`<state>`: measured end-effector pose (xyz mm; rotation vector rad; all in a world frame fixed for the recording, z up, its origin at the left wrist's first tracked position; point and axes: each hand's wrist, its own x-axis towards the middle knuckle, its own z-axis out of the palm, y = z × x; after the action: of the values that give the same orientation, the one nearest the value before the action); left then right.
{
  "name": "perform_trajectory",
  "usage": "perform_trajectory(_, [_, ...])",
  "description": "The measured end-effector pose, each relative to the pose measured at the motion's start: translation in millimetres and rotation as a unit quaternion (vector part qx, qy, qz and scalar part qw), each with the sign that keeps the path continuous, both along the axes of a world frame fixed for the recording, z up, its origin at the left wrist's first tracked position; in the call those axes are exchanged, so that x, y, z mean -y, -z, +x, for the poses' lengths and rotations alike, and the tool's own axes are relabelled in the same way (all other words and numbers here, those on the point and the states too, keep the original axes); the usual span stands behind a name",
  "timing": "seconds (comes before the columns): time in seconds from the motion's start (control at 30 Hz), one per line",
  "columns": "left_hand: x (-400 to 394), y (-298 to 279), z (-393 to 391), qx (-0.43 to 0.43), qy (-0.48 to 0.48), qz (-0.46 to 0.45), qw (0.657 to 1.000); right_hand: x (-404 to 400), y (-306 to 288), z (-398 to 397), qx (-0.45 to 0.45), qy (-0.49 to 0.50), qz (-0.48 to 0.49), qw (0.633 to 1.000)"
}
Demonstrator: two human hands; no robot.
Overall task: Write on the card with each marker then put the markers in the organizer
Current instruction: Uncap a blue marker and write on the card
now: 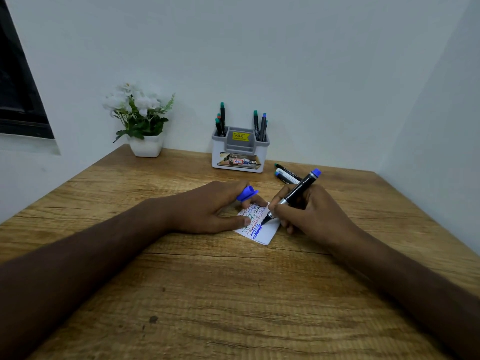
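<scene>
I see my right hand [309, 211] gripping the blue marker [298, 194], tip on the card [267, 229] mid-table [233, 294]. My left hand [215, 206] pins the card, holding the blue cap [246, 193]. Organizer [240, 149] at far edge.

Brown wood-grain table [207, 294] carries everything. Small white card [267, 231] with coloured scribbles near centre. White and grey plastic organizer [240, 154] at 12 o'clock. White-potted plant with white flowers [145, 126] at 11 o'clock. Two loose markers [287, 174] at 1 o'clock, just beside organizer.
</scene>
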<state>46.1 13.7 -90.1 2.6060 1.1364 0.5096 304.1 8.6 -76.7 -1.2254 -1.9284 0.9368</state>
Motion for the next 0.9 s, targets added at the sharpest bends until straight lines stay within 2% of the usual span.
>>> perform_trajectory(0.9, [0.9, -1.1, 0.3, -0.013, -0.012, 0.002, 1.000, -1.7, -0.8, 0.1, 0.002, 0.004, 0.004, 1.000])
